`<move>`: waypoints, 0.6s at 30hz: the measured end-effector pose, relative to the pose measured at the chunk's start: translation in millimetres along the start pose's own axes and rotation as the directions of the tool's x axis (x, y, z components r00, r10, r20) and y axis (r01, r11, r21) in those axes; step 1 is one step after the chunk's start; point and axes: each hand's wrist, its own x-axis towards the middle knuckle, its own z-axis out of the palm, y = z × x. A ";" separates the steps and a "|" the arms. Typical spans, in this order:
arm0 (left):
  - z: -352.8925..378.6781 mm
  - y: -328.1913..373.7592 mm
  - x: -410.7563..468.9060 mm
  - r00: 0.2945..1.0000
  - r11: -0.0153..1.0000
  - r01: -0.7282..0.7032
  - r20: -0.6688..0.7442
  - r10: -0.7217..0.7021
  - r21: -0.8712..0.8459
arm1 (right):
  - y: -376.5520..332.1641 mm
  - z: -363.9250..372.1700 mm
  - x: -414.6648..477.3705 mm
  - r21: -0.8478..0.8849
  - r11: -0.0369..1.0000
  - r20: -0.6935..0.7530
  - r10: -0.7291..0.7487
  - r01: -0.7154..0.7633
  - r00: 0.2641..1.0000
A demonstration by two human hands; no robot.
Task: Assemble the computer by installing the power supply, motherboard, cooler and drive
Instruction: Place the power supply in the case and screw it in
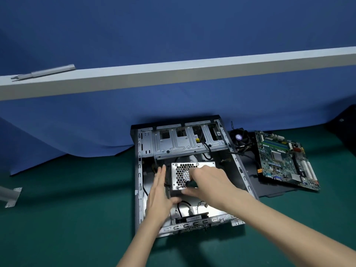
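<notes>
A big blue cloth (173, 26) fills the top of the picture, and a green table (67, 218) fills the bottom. In the middle lies the open computer case (139, 170). The motherboard (285, 160) waits on the right, outside the case. The power supply (181, 170), a silver box with many small holes, sits inside the case near the middle, and we think we are sliding it into its spot. Our left hand (159, 193) is flat, with straight fingers against the box's left side. Our right hand (210, 182) lies on top with bent fingers; we cannot tell if it pinches anything. The cooler (238, 137) rests just behind the motherboard, at the upper right. Thin wires (202, 204) lie loose on the case floor below the box. If we push too fast, the box could squash 1 of those wires, or sit crooked so its screw holes miss.
</notes>
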 end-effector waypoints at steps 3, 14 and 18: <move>7.8 -2.1 4.4 0.988 0.991 0.131 0.084 -0.129 -0.016 | -4.4 2.6 -0.8 -0.080 0.991 -0.007 -0.107 0.106 0.994; 11.4 8.9 9.2 0.986 0.980 0.159 0.027 -0.163 0.116 | 4.4 8.4 -8.2 0.344 0.921 -0.023 0.203 -0.183 0.979; 15.1 21.1 11.3 0.999 0.942 0.041 -0.024 -0.035 0.334 | 65.1 -14.1 -14.1 0.728 0.654 -0.050 0.349 -0.205 0.936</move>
